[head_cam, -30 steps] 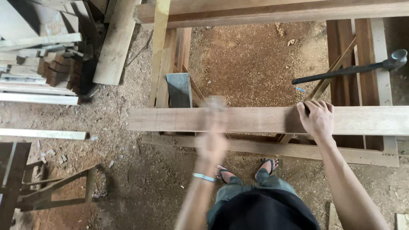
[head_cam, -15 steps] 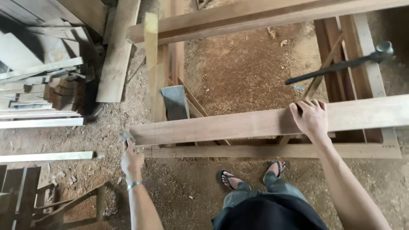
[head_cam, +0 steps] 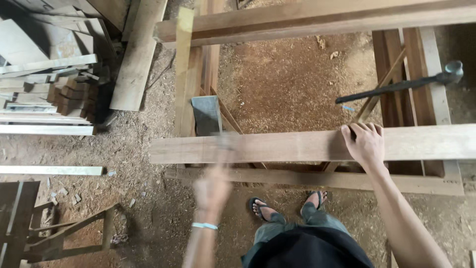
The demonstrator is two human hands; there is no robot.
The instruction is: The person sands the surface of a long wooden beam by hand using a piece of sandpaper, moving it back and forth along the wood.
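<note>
Head view: a long wooden plank (head_cam: 297,146) lies crosswise over a wooden frame (head_cam: 317,179), its left end projecting past the frame and its right end running out of the picture. The right hand (head_cam: 364,144) lies flat on top of the plank, palm down; the fingers (head_cam: 358,129) are spread, extended and hooked slightly over the far edge, closed on nothing. The left hand (head_cam: 212,187) hangs at the near edge of the plank, left of centre; it is smeared by motion blur, so whether its fingers are open or grip anything cannot be told. A pale band (head_cam: 205,226) circles the left wrist. Below the plank, two feet in sandals (head_cam: 287,204) stand on the floor (head_cam: 292,84), which is covered with reddish sawdust, just beside the near rail of the frame. A second long beam (head_cam: 317,22) crosses the far end of the frame, well apart from the plank. A dark metal bar with a rounded grey head (head_cam: 399,84) rests diagonally across the upright boards at the right, near the right hand but not touching it. A grey flat sheet (head_cam: 207,114) leans inside the frame behind the plank. At the left, cut boards (head_cam: 44,94) are stacked on the ground, and a low wooden trestle (head_cam: 54,228) occupies the lower left corner.
</note>
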